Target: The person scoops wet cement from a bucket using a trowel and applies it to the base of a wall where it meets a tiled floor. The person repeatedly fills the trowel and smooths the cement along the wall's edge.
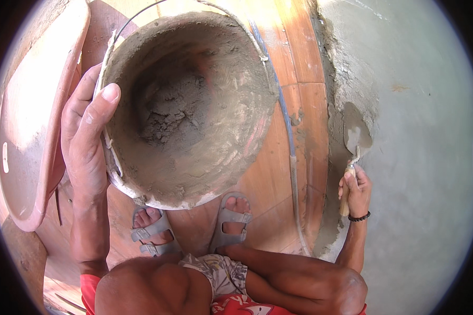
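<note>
My left hand point(89, 136) grips the left rim of a mortar-caked bucket point(242, 131), thumb over the edge and fingers outside. The bucket tips toward me, and a clump of wet grey mortar point(176, 107) lies in its bottom. Over its far side arches a thin wire handle point(136, 14). At the right, my right hand point(358, 191) is closed round the wooden handle of a small trowel point(356, 134). The trowel's blade, smeared with mortar, lies against the rough mortar strip point(333, 157) along the foot of the grey wall point(420, 157).
A large pale basin point(37, 115) leans at the left. Wood-look tiles point(268, 210) cover the floor, and a blue-grey cable or rope point(286, 115) runs along them near the mortar strip. My sandalled feet point(231, 218) stand just below the bucket.
</note>
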The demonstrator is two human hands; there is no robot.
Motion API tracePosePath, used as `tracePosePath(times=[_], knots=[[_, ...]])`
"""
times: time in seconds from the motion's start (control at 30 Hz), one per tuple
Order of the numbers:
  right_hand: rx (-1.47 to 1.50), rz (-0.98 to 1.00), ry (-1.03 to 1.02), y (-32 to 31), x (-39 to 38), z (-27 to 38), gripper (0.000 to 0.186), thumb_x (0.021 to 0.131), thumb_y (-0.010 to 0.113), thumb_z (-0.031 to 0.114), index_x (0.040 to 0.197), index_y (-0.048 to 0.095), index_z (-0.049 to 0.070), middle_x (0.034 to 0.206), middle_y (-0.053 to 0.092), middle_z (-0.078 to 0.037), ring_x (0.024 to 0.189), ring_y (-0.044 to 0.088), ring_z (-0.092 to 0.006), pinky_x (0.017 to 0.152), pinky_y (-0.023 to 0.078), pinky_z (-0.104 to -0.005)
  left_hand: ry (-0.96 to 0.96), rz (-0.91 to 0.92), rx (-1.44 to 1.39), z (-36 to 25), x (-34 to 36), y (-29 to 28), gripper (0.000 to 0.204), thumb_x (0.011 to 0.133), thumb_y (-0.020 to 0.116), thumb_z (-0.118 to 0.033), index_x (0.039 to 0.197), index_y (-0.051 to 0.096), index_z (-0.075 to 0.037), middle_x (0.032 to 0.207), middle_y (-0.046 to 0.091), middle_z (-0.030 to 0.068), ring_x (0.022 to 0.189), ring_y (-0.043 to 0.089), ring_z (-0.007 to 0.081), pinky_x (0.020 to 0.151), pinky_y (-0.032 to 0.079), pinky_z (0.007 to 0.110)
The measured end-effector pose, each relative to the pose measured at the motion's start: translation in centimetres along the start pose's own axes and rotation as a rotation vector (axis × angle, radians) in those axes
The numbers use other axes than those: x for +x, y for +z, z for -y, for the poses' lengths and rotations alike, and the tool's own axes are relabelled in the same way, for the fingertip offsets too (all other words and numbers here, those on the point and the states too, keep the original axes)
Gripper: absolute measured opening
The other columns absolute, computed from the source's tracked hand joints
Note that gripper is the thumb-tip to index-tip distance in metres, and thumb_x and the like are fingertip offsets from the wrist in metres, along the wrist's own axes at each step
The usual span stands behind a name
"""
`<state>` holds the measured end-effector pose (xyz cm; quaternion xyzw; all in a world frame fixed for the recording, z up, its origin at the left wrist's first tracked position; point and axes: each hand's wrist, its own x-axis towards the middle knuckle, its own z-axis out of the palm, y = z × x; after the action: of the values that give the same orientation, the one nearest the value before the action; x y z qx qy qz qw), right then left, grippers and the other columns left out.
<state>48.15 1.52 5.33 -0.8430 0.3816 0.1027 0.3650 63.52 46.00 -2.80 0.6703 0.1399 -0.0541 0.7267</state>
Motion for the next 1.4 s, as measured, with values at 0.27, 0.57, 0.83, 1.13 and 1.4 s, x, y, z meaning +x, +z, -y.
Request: tracePosePath(times=[0.27,0.57,0.83,1.13,1.4], knots=[[-0.101,-0.107,-0.086,-1.6,-4.0,0.4,0.036,0.095,0.058,0.018,0.125,0.055,-0.002,0.070,0.056,-0.003,0.052,0.052,-0.0089,0.047,0.042,-0.0226,0.000,-0.005,-0.054,1.2,0.1,-0.6,0.049,0.093,0.060,-0.027,0.130,0.054,0.003,0.117,0.063,0.0129,0.110,0.059,0.0185,0.102,0.040,0.031],[-0.181,0.052,0.060,0.6,-0.7,-3.7,0.036,0.093,0.063,0.018,0.120,0.055,-0.004,0.071,0.056,-0.002,0.052,0.051,-0.0084,0.047,0.041,-0.0234,0.031,-0.012,-0.071,0.8,0.4,0.8,0.046,0.093,0.060,-0.026,0.129,0.057,0.002,0.117,0.064,0.0119,0.110,0.059,0.0181,0.102,0.040,0.030],[-0.060,-0.027,0.037,-3.6,-4.6,-2.0,0.038,0.095,0.060,0.020,0.125,0.055,-0.001,0.070,0.056,-0.003,0.052,0.052,-0.0104,0.047,0.042,-0.0231,0.008,0.007,-0.091,1.2,0.4,-0.6,0.043,0.094,0.059,-0.023,0.128,0.057,0.003,0.117,0.064,0.0114,0.109,0.059,0.0188,0.100,0.042,0.030],[-0.293,0.105,-0.001,1.9,-1.5,-0.9,0.035,0.095,0.059,0.018,0.124,0.055,-0.001,0.069,0.056,-0.002,0.050,0.051,-0.0082,0.046,0.041,-0.0237,0.011,-0.027,-0.167,1.4,0.8,0.1,0.045,0.093,0.060,-0.023,0.129,0.057,0.003,0.118,0.064,0.0117,0.111,0.059,0.0184,0.100,0.042,0.030],[0.019,0.001,0.049,-3.8,-3.1,0.7,0.035,0.094,0.063,0.023,0.121,0.057,0.000,0.070,0.060,-0.008,0.050,0.056,-0.0126,0.044,0.045,-0.0247,0.031,-0.043,-0.121,1.6,0.7,-0.5,0.046,0.094,0.057,-0.022,0.131,0.054,0.005,0.126,0.060,0.0123,0.116,0.057,0.0199,0.103,0.040,0.031]])
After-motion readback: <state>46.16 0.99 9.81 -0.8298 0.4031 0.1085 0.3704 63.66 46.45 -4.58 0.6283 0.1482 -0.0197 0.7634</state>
